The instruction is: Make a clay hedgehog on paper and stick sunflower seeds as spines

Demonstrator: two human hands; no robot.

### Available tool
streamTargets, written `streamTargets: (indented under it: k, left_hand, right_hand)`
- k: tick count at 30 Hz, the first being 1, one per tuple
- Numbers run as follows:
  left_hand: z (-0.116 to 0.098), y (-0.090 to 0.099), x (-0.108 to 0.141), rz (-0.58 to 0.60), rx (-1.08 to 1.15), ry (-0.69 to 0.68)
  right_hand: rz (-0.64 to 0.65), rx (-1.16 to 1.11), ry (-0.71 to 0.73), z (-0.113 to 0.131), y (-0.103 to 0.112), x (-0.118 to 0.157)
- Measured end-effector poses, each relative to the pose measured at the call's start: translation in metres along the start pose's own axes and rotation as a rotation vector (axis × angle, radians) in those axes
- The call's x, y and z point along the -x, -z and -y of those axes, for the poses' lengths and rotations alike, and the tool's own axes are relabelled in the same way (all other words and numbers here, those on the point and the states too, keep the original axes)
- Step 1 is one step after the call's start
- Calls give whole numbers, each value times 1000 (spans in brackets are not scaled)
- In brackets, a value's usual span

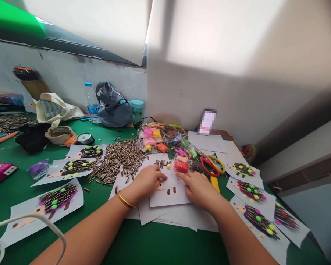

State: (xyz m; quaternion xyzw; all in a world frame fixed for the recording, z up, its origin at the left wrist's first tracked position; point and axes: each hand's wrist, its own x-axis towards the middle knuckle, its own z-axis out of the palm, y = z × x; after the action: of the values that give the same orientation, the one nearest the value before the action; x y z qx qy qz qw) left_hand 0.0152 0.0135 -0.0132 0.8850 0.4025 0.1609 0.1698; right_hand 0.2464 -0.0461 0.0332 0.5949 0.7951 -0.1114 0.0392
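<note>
Pale wall (226, 48), smooth and streaked with soft shadow, rises behind a flat green table (160, 246). From where I stand, overlapping white papers (179, 218) fan out near its front edge, with a loose heap of striped, pointed seeds (121, 158) beside them and a slouchy blue cloth bag (116, 115) farther back. Atop the papers, between the hands, lies a drawing sheet (165, 201). Over its left side, the left hand (147, 183) keeps its fingers bunched close; the right hand (200, 189) stretches its index finger toward a crinkly packet of red clay (181, 167), other fingers curled. I can't tell whether either pinches anything. One rounded gold bangle (124, 202) circles the left wrist. Two stubby brown pieces (168, 191) sit on the sheet.
</note>
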Motion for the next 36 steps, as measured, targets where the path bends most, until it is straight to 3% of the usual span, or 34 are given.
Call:
streamTargets:
  k: [8,15,23,36]
  left_hand:
    - [-2,2,0,14,-7,11]
    - [-3,3,0,17,-5,28]
    - [-3,3,0,14,-9,21]
    - [-1,0,1,4,-9,15]
  right_hand:
    - [3,6,-10,-5,1,0]
    - [29,-61,105,-4,2,3]
    - [-6,2,-18,-8,7,2]
    - [19,-39,38,-11,3,4]
